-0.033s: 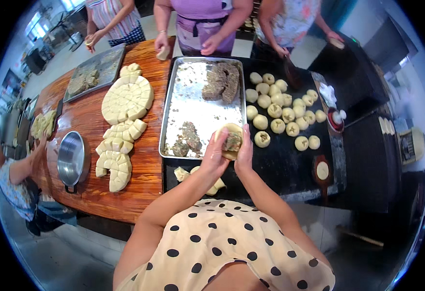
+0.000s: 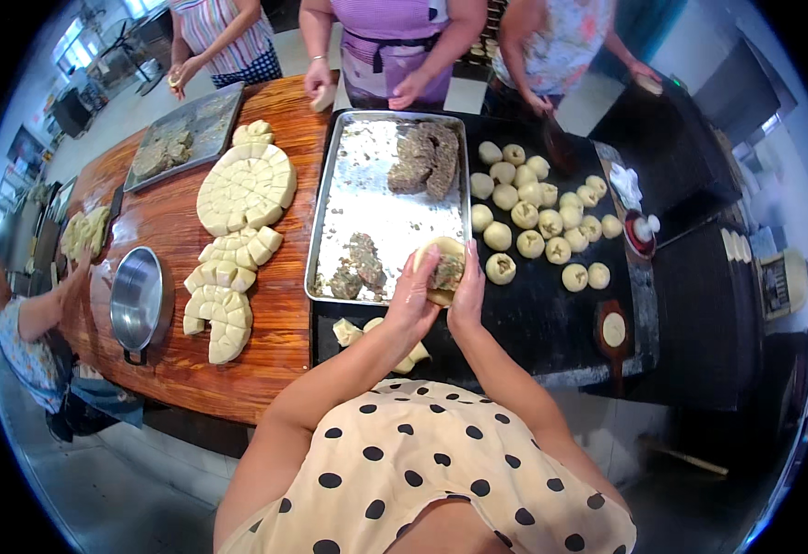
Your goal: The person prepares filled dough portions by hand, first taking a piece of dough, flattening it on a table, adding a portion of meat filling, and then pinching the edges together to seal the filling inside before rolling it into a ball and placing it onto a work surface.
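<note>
Head view, frame centre: one pale, round dough wrapper with speckled green-brown filling is clasped between left hand and right hand; it looks light, soft, easily torn, best cradled by the rim. Upper right, about two dozen cream dough balls; upper centre and left, two silver metal trays; left, one round steel bowl.

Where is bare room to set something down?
Black top: between the right hand and paddle, below the dough balls. Wood: between the pot and left tray. Crowded: among the dough balls, along the cut dough.
</note>
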The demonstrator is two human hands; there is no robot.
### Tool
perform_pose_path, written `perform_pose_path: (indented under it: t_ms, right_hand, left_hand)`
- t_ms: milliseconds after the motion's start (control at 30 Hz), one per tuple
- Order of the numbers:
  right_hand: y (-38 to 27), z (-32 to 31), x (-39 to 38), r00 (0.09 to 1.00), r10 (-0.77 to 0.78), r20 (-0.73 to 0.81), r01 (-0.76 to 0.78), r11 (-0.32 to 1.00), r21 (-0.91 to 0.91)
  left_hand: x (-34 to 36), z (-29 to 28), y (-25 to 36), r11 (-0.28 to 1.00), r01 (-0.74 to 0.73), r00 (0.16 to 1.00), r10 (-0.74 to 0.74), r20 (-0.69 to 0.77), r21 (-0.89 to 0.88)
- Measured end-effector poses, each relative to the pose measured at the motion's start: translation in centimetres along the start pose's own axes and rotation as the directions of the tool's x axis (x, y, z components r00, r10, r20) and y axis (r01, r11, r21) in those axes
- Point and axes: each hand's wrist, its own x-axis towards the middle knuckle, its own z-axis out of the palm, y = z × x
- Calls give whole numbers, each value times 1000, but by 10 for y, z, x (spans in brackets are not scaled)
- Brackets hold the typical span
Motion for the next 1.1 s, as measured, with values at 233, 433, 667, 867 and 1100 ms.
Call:
perform_pose_path:
  t_ms: [233,433,667,867,1100]
  right_hand:
    - [1,20,9,959,-249,134,269,949,-164]
    - [15,21,26,887,-419,192,461,800,-383]
    - [23,26,41,900,-398,175,434,802,-410]
    - [18,15,47,960,-209,184,238,960,-151]
    - [18,10,55,943,-159,291,278,858,-433]
  left_hand:
    - [15,-6,9,997,-67,998,66,-12,-45]
    - [38,-21,-5,988,-157,988,156,19,14]
    - [66,-26,-15,970,-237,968,241,-66,62]
    - [64,-32,5,998,9,998,-12,-56,-58]
    - [71,-37,8,986,130,990,-135,48,107]
